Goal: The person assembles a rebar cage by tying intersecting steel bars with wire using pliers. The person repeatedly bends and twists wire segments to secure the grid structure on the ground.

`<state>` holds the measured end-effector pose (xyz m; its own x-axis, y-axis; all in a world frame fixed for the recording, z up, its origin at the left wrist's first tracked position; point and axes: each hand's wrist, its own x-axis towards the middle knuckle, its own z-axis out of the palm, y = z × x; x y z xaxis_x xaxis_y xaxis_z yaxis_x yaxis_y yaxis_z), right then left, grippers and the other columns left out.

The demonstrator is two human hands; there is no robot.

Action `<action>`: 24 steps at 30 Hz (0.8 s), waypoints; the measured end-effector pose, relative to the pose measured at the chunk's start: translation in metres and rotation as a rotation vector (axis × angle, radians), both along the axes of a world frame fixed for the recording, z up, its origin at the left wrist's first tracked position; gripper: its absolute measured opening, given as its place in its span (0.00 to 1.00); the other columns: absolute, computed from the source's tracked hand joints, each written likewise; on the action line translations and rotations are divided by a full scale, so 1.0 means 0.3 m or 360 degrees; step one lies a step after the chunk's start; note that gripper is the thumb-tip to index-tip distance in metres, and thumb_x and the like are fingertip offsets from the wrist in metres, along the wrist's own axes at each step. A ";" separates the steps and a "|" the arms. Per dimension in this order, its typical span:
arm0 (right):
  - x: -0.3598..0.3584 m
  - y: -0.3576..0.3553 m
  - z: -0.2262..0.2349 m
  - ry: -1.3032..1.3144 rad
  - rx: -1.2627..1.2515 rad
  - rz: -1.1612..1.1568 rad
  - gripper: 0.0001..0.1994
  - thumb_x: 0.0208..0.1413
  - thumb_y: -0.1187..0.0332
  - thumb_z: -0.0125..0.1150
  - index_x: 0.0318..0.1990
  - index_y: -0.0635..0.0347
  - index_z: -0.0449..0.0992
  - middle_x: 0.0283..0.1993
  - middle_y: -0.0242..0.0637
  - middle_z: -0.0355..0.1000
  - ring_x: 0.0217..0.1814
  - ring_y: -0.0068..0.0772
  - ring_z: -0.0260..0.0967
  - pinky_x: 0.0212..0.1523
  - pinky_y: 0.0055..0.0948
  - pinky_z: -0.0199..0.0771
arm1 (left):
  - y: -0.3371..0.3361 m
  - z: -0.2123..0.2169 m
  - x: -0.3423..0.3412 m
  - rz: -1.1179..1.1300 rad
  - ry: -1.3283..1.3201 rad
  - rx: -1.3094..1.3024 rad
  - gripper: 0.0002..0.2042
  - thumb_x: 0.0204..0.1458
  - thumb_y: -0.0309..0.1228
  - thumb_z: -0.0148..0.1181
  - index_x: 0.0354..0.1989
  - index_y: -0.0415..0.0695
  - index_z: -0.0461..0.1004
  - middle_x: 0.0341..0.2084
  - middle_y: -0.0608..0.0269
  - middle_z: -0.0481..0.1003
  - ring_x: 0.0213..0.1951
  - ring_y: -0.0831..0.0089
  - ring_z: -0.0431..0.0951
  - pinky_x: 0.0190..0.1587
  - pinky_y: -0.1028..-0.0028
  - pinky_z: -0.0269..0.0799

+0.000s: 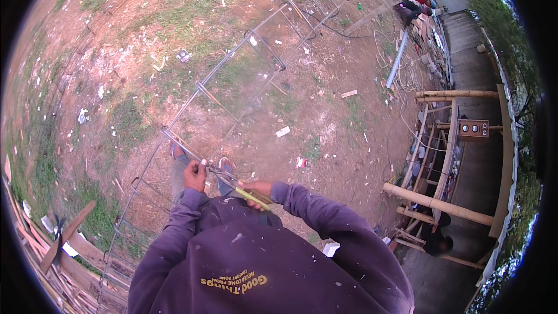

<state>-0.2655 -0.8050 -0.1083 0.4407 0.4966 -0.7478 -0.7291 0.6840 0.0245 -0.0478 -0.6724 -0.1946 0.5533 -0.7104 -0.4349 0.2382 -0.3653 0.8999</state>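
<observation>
Right hand [257,191] wraps around yellow-green-handled pincers [240,189], their head close by the steel rebar cage [199,86]; left hand [195,175] curls just beside that head, whatever it grips too small to tell.

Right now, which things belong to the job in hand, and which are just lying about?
Seemingly in the job:
- rebar cage, by the left hand
- yellow-handled pincers, in the right hand

Apparently just lying about:
- grey-blue pipe
- pale scrap
- red-and-white litter
</observation>
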 end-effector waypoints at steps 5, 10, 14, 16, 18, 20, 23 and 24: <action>-0.007 0.034 0.073 -0.0295 -0.1477 0.0608 0.28 0.48 0.47 0.61 0.47 0.60 0.65 0.25 0.38 0.71 0.25 0.38 0.73 0.27 0.37 0.75 | -0.002 0.017 -0.001 0.0001 -0.0025 0.0006 0.14 0.58 0.34 0.58 0.23 0.41 0.66 0.14 0.69 0.68 0.19 0.84 0.65 0.23 0.79 0.59; -0.039 0.104 0.131 -0.0330 -0.3278 0.0799 0.24 0.54 0.51 0.56 0.47 0.63 0.67 0.29 0.47 0.73 0.35 0.61 0.73 0.41 0.53 0.71 | -0.005 0.027 -0.013 0.0018 0.0002 -0.0039 0.14 0.57 0.36 0.57 0.24 0.40 0.68 0.14 0.69 0.68 0.19 0.84 0.64 0.22 0.79 0.57; -0.040 0.126 0.148 -0.0333 -0.2995 0.1067 0.22 0.59 0.49 0.51 0.45 0.62 0.69 0.27 0.46 0.73 0.30 0.56 0.74 0.35 0.50 0.74 | -0.008 0.066 -0.016 -0.0018 -0.0128 0.0076 0.13 0.57 0.36 0.58 0.27 0.38 0.70 0.16 0.66 0.69 0.21 0.81 0.66 0.24 0.76 0.61; -0.027 0.107 0.151 -0.0310 -0.2831 0.1032 0.21 0.57 0.50 0.55 0.41 0.63 0.71 0.23 0.43 0.72 0.26 0.46 0.74 0.28 0.43 0.74 | -0.009 0.121 -0.008 -0.0141 -0.0183 0.0377 0.11 0.55 0.35 0.59 0.35 0.38 0.72 0.24 0.58 0.74 0.27 0.74 0.72 0.30 0.72 0.67; -0.017 0.067 0.146 -0.0211 -0.2207 0.0932 0.19 0.55 0.53 0.60 0.37 0.63 0.72 0.21 0.39 0.70 0.22 0.38 0.72 0.22 0.37 0.73 | -0.001 0.203 -0.051 -0.0040 -0.1018 0.0052 0.16 0.52 0.34 0.59 0.46 0.40 0.69 0.39 0.51 0.72 0.40 0.64 0.72 0.44 0.64 0.67; -0.015 0.016 0.131 -0.0111 -0.1236 0.0654 0.17 0.52 0.57 0.65 0.34 0.64 0.73 0.19 0.34 0.69 0.18 0.31 0.70 0.19 0.31 0.70 | 0.010 0.290 -0.078 -0.0237 -0.1454 -0.0183 0.23 0.48 0.33 0.60 0.54 0.42 0.66 0.51 0.48 0.67 0.52 0.57 0.68 0.55 0.58 0.61; -0.036 -0.022 0.092 -0.0131 -0.0752 0.0308 0.16 0.47 0.61 0.70 0.27 0.64 0.72 0.19 0.31 0.67 0.17 0.25 0.67 0.14 0.27 0.67 | 0.023 0.363 -0.133 -0.0950 -0.1446 -0.0485 0.32 0.43 0.32 0.60 0.60 0.44 0.61 0.61 0.50 0.59 0.62 0.53 0.60 0.65 0.50 0.50; -0.044 -0.032 0.077 -0.0141 -0.0555 0.0240 0.16 0.45 0.61 0.72 0.26 0.63 0.70 0.19 0.31 0.66 0.16 0.24 0.66 0.14 0.25 0.66 | 0.014 0.361 -0.151 -0.1177 -0.1422 -0.0533 0.32 0.41 0.32 0.60 0.60 0.44 0.62 0.61 0.51 0.60 0.63 0.54 0.59 0.65 0.49 0.49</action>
<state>-0.2786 -0.8146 -0.0851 0.4524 0.2835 -0.8455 -0.8109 0.5253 -0.2578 -0.0931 -0.6681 -0.0863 -0.0231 -0.9868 0.1601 -0.6848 0.1323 0.7166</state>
